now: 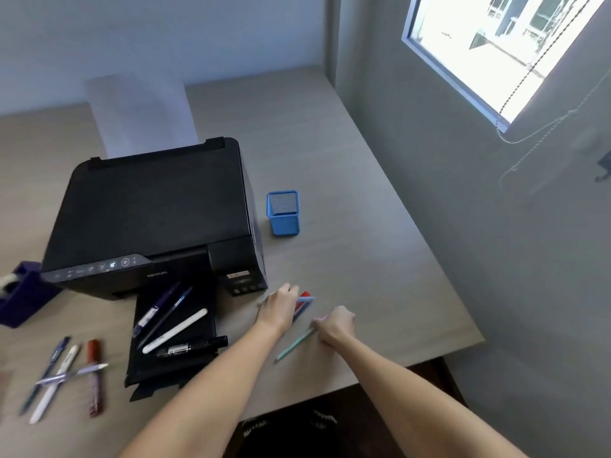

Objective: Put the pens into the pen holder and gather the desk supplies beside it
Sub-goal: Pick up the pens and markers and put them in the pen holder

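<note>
Reaching over the front part of the desk [380, 259], both hands work among a small group of pens that lie to the right of the black printer [155, 213]. The left hand [279, 307] is curled over a red pen [302, 304] and a light blue pen [309, 299]; its fingers hide the contact, so I cannot tell if it already holds them or only covers them. The right hand [334, 327] is closed narrowly around the upper end of a mint-green pen [294, 347], whose other end seems to lie on the desk. The blue mesh pen holder [283, 211] stands upright and empty further back, just beside the printer and well apart from both hands. More pens wait elsewhere: four lie on the printer's output tray [172, 345], among them a white pen [175, 330] and a black marker [193, 348], and another crossed group [66, 375] rests at the far left of the desk, near a dark blue tape dispenser [20, 292]. I judge that the task is at its beginning, with no pen in the holder yet. The main risk is that the green pen, held only at one end, may swing or slip when lifted and roll toward the near desk edge. The holder is light and narrow, so pens pushed in at an angle could tip it over. The left hand, if it takes two pens together, may also drop one.
</note>
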The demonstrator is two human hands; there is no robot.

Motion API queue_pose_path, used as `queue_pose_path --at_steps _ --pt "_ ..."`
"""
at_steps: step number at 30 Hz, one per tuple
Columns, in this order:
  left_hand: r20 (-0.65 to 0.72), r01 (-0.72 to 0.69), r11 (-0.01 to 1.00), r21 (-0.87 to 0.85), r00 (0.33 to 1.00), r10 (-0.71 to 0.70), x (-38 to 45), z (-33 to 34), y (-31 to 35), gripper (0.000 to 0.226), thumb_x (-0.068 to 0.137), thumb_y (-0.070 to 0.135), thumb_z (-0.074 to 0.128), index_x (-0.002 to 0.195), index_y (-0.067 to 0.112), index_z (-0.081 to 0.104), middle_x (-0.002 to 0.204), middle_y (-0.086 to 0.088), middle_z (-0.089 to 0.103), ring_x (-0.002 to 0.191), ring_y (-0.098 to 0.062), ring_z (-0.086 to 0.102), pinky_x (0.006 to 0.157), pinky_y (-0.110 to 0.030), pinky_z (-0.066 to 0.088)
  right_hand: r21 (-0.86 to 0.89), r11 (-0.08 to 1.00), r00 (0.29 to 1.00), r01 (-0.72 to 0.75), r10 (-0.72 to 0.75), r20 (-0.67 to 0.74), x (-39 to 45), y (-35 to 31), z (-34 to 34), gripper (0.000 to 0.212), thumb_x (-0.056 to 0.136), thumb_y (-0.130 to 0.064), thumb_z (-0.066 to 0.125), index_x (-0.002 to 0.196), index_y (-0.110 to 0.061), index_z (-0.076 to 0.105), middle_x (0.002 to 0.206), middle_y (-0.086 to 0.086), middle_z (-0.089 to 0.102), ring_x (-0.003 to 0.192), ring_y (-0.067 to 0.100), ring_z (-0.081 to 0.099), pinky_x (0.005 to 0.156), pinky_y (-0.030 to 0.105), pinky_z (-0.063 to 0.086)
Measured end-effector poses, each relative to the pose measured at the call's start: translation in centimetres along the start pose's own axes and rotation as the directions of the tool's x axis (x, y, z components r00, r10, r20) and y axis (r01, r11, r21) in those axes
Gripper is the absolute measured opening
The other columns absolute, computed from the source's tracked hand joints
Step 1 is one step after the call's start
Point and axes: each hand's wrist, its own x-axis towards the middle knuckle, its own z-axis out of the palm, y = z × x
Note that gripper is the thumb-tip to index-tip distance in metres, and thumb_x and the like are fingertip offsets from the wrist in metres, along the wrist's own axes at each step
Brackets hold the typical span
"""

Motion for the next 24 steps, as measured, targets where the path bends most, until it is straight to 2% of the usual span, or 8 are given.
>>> queue_pose_path --at_steps 2,6,9,11,14,16,20,24 --pt "-0.1 -0.004 0.991 -0.134 0.995 -0.01 0.4 -0.9 0.7 0.011 0.095 0.016 0.051 0.099 0.007 0.056 0.103 -0.015 0.061 0.096 -0.038 0.064 0.077 -0.045 0.053 -0.025 1.0 1.0 -0.011 0.011 -0.006 0.4 -0.1 -0.2 0.024 0.081 -0.023 0.063 0.088 -0.001 0.068 0.097 0.017 0.071 0.095 0.033 0.069 0.076 0.032 0.054" --pt "-0.398 -0.125 0.935 -0.331 0.917 -0.019 1.8 -6.3 2.2 0.01 0.091 0.016 0.062 0.091 0.006 0.058 0.089 -0.011 0.068 0.08 -0.026 0.067 0.072 -0.04 0.057 -0.013 1.0 1.0 0.009 -0.009 -0.022 1.9 -0.2 -2.5 0.018 0.083 -0.021 0.061 0.076 -0.005 0.061 0.081 0.016 0.062 0.091 0.034 0.067 0.065 0.027 0.044" --pt "-0.534 -0.144 0.884 -0.445 0.835 -0.133 3.9 -11.8 2.0 0.011 0.09 0.011 0.062 0.092 0.003 0.054 0.081 -0.012 0.07 0.073 -0.025 0.068 0.066 -0.036 0.057 0.177 0.984 0.996 0.034 -0.018 -0.091 3.7 -0.7 -5.3 0.019 0.08 -0.017 0.058 0.065 -0.006 0.062 0.062 0.018 0.063 0.056 0.031 0.065 0.056 0.033 0.054" --pt "-0.555 -0.14 0.853 -0.503 0.809 -0.195 5.5 -14.5 1.4 0.012 0.09 0.008 0.06 0.096 0.003 0.051 0.075 -0.006 0.066 0.068 -0.022 0.069 0.065 -0.035 0.059 0.422 0.903 0.995 0.084 -0.053 -0.084 4.6 -1.8 -7.4 0.023 0.079 -0.011 0.056 0.057 -0.011 0.052 0.049 0.012 0.049 0.033 0.019 0.047 0.04 0.025 0.042" --pt "-0.54 -0.082 0.834 -0.545 0.796 -0.274 8.0 -16.6 0.3 0.012 0.088 0.002 0.06 0.087 0.008 0.049 0.059 0.008 0.052 0.051 -0.006 0.056 0.049 -0.005 0.048 0.591 0.775 0.974 0.224 -0.165 -0.153 4.9 -5.6 -10.9 0.023 0.088 -0.009 0.053 0.065 -0.005 0.054 0.053 0.009 0.046 0.035 0.016 0.042 0.035 0.019 0.037" --pt "-0.51 -0.047 0.816 -0.576 0.801 -0.313 9.4 -17.0 0.0 0.015 0.088 0.001 0.059 0.082 0.011 0.049 0.055 0.012 0.047 0.048 -0.007 0.051 0.045 0.0 0.041 0.647 0.692 0.947 0.32 -0.24 -0.212 5.0 -8.7 -12.5 0.022 0.09 -0.007 0.051 0.068 -0.002 0.055 0.055 0.011 0.049 0.039 0.019 0.048 0.037 0.02 0.041" --pt "-0.377 0.078 0.817 -0.572 0.859 -0.345 12.8 -16.1 -1.0 0.006 0.084 0.0 0.064 0.08 0.002 0.061 0.067 -0.005 0.065 0.058 -0.016 0.061 0.05 -0.014 0.043 0.678 0.591 0.899 0.437 -0.313 -0.306 5.9 -14.0 -13.0 0.013 0.085 -0.004 0.052 0.078 0.002 0.061 0.063 0.013 0.063 0.049 0.022 0.061 0.045 0.025 0.053" --pt "-0.239 0.221 0.834 -0.506 0.893 -0.382 15.2 -14.7 -1.8 0.008 0.079 -0.005 0.067 0.08 0.003 0.067 0.083 -0.013 0.065 0.076 -0.028 0.065 0.062 -0.029 0.052 0.558 0.638 0.848 0.53 -0.385 -0.365 7.0 -17.7 -11.1 0.013 0.083 -0.005 0.057 0.078 0.002 0.066 0.066 0.014 0.069 0.054 0.022 0.067 0.056 0.032 0.061"
